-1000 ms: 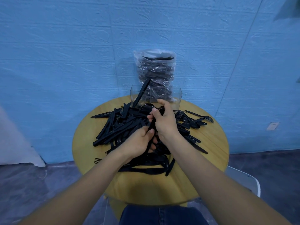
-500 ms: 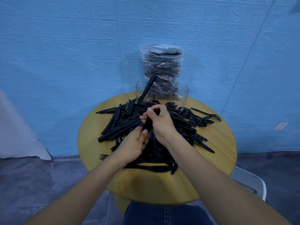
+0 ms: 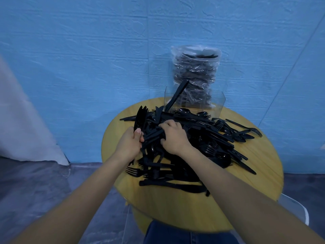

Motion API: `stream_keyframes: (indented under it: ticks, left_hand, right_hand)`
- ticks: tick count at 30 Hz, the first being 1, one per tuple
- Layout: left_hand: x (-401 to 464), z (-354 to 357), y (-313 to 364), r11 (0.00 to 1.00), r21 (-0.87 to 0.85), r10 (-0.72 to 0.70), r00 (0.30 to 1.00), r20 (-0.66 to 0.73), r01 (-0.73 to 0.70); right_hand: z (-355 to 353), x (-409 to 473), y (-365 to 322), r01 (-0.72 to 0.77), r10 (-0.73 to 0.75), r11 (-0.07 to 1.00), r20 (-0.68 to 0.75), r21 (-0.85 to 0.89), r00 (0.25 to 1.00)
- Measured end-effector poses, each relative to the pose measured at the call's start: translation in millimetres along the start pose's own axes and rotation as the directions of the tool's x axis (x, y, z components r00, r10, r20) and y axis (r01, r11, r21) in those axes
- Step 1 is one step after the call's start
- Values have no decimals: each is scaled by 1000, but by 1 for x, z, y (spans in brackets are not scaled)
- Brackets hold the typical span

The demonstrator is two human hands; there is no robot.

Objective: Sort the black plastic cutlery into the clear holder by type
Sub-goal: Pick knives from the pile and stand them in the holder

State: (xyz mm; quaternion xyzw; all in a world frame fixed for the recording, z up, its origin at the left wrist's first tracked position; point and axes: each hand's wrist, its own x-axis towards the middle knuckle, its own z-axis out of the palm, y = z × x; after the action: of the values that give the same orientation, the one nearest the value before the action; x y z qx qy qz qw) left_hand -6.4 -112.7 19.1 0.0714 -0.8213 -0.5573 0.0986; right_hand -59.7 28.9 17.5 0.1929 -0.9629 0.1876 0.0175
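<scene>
Yellow table (image 3: 175, 208), tangled black cutlery (image 3: 202, 138)

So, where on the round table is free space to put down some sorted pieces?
Bare wood shows on the round table along the near edge, below the cutlery pile, and a narrow strip left of the left hand. The middle, the right side and the clear holder are crowded.

right hand (image 3: 173, 138) fingertips buried in cutlery pile (image 3: 193, 143), clear holder (image 3: 218, 103) base possibly hidden

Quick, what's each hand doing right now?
Left hand: grips a bunch of black knives.
Right hand: fingers curled into the cutlery pile, pinching a piece.
</scene>
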Motion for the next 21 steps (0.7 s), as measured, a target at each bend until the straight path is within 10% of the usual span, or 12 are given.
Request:
stream_keyframes:
  ticks: [9, 21]
  left_hand:
    - [14, 5, -12, 998, -28, -63, 998, 12, 64]
    - [17, 10, -1, 998, -55, -30, 999, 39, 32]
  right_hand:
    - [-2, 17, 14, 86, -65, 980, 119, -180, 991]
    - [-34, 8, 39, 62, -56, 991, -58, 115, 997]
